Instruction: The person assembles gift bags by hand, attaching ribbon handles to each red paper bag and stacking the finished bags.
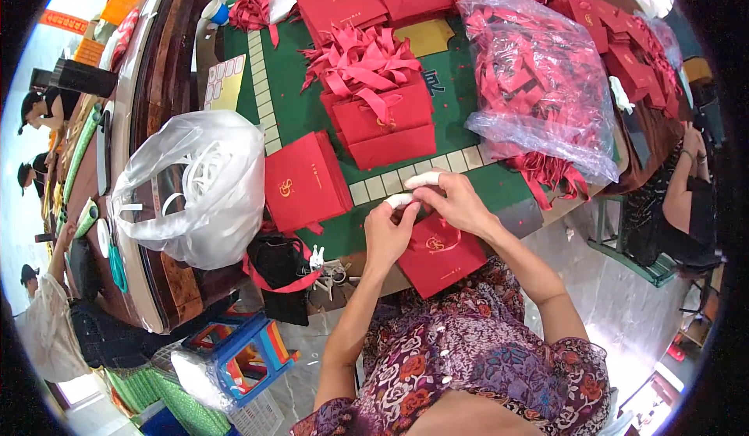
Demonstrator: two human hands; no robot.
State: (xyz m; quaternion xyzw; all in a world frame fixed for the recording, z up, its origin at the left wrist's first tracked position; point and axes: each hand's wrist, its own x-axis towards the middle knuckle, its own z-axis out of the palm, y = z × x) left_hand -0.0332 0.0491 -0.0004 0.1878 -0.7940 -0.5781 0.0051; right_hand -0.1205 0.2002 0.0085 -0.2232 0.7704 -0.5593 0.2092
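Note:
My left hand (390, 229) and my right hand (456, 204) meet at the near edge of the table, fingertips pinched close together. Each wears a white covering on one finger. Whatever they pinch is too small to make out. Just below them a red paper gift bag (443, 268) with gold print leans at the table edge against my lap, a red ribbon across its upper part. To the left lies a stack of flat red bags (308, 182). Beyond my hands stand red bags (390, 136) topped with a heap of red ribbon handles (363, 65).
A clear plastic sack of red ribbons (538, 85) sits at the right. At the left is a white plastic bag (195, 186) with white cord in it. A black pouch (279, 268) and keys (331, 276) lie near the front edge. A blue plastic stool (242, 362) stands lower left.

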